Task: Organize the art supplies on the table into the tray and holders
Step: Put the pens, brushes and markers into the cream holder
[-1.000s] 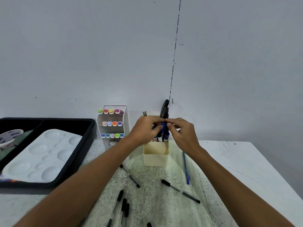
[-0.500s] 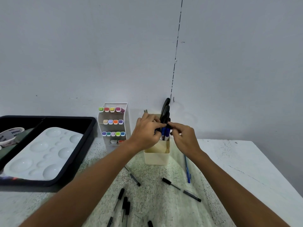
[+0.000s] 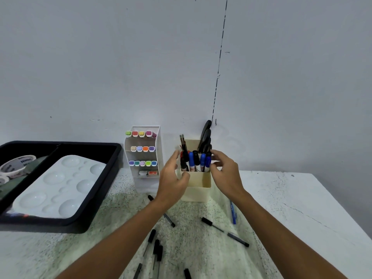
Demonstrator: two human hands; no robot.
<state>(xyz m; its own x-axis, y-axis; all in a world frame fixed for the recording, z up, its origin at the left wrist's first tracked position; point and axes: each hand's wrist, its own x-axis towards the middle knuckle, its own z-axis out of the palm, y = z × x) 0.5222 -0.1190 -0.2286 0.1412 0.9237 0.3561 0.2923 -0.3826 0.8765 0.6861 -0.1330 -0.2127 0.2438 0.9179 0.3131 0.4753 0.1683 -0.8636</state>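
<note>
A cream pen holder (image 3: 198, 189) stands at the back of the table, holding several markers (image 3: 191, 161) with black, blue and red caps, brushes and black scissors (image 3: 205, 135). My left hand (image 3: 173, 178) hovers just left of the holder, fingers spread and relaxed, holding nothing. My right hand (image 3: 223, 170) is at the holder's right side, its thumb and forefinger curled around the rightmost blue marker (image 3: 208, 160). Loose black pens (image 3: 224, 231) lie on the table in front, several more (image 3: 156, 248) near my left forearm, and a blue pen (image 3: 233, 212) lies under my right wrist.
A white rack of coloured markers (image 3: 143, 150) stands left of the holder. A black tray (image 3: 96, 198) at the left holds a white paint palette (image 3: 58, 188) and tape rolls (image 3: 17, 164). The table's right edge (image 3: 342, 214) runs diagonally; a wall is close behind.
Both hands were bunched over the marker tops. My left hand has let go and drawn back to the left, open; my right hand has shifted to the holder's right side.
</note>
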